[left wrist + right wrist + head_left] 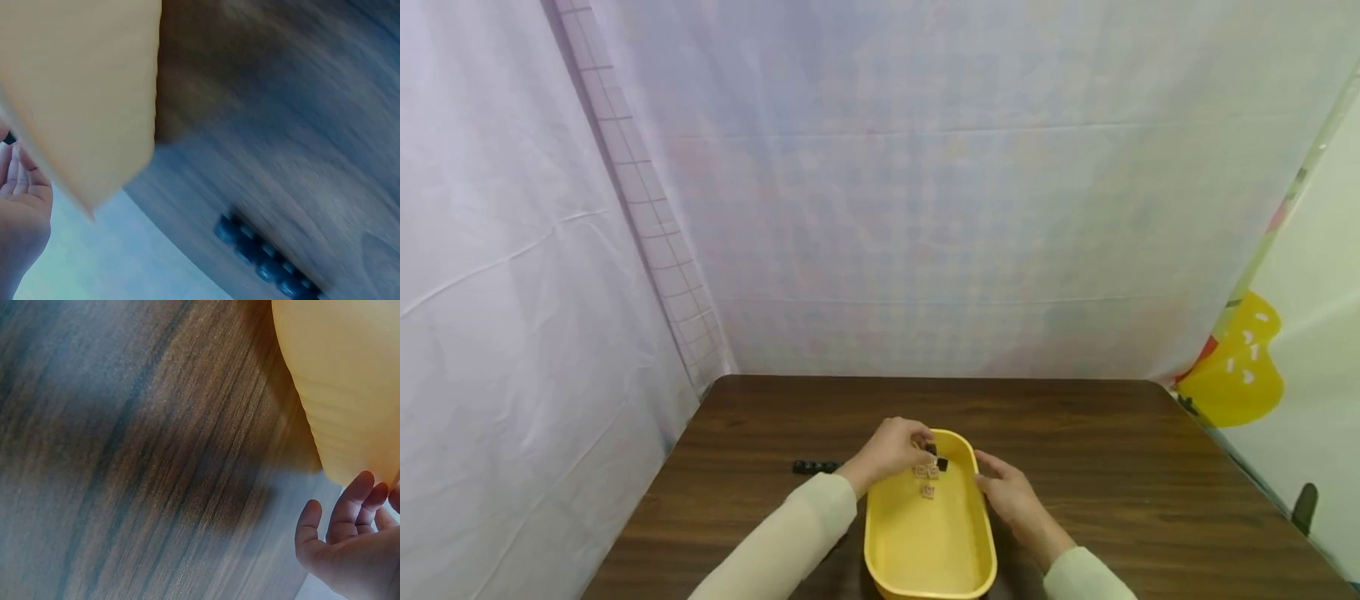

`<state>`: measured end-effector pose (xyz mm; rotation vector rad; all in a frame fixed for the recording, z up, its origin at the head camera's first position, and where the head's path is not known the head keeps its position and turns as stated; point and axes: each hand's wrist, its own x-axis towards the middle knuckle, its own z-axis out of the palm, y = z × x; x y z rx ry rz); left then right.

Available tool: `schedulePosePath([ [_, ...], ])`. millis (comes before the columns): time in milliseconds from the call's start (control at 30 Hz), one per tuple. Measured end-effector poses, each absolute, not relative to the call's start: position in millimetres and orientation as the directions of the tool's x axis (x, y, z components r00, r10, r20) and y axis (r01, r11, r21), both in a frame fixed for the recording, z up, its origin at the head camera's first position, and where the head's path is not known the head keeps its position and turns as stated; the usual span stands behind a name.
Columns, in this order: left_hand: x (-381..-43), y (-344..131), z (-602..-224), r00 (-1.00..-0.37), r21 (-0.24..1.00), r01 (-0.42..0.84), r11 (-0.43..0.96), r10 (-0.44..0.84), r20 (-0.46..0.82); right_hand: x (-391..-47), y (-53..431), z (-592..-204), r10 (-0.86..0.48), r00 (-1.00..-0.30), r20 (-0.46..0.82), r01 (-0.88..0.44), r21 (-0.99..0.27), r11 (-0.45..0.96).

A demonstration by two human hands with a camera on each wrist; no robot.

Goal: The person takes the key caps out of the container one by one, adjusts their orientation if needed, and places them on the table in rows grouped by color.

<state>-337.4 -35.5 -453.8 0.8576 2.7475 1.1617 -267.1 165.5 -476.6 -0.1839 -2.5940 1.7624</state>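
Note:
My left hand (pixel 893 450) reaches over the left rim of a yellow tub (pixel 928 542) at its far end. Its fingertips pinch a small black block (pixel 931 450), largely hidden by the fingers; in the left wrist view only a dark bit of the block (pixel 9 139) shows at the fingertips. On the tub floor lie another black block (pixel 942 464) and a few pale pinkish square blocks (pixel 928 492) with a marked face. My right hand (pixel 1011 497) holds the tub's right side near the far end; in the right wrist view its fingers (pixel 353 503) curl beside the wall.
A row of joined black blocks (pixel 816 467) lies on the dark wooden table (pixel 760 517) left of the tub, partly behind the left forearm. White curtains (pixel 925 208) hang behind the table and along the left. A yellow printed shape (pixel 1232 375) marks the right-hand cloth.

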Motion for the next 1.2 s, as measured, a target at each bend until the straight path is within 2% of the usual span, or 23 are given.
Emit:
schedulePosePath([
  [267,-350.6,-87.6,-447.4,-0.896,0.763,0.410,0.500,0.378,0.233,-267.8,165.6,-476.8,0.097,-0.992,-0.077,0.108,-0.925,0.365],
  [600,-359.2,-175.4,-468.3,-0.953,0.749,0.302,0.590,0.198,0.228,-268.7,167.2,-477.4,0.094,-0.991,-0.096,0.124,-0.922,0.366],
  [900,-355.1,-232.1,-494.8,-0.969,0.681,0.243,0.691,0.141,0.203,-268.4,167.2,-475.6,0.088,-0.990,-0.110,0.135,-0.914,0.382],
  [1200,-349.3,-244.1,-508.4,-0.971,0.681,0.238,0.693,0.167,0.170,-268.1,166.4,-476.9,0.090,-0.991,-0.102,0.127,-0.928,0.349],
])
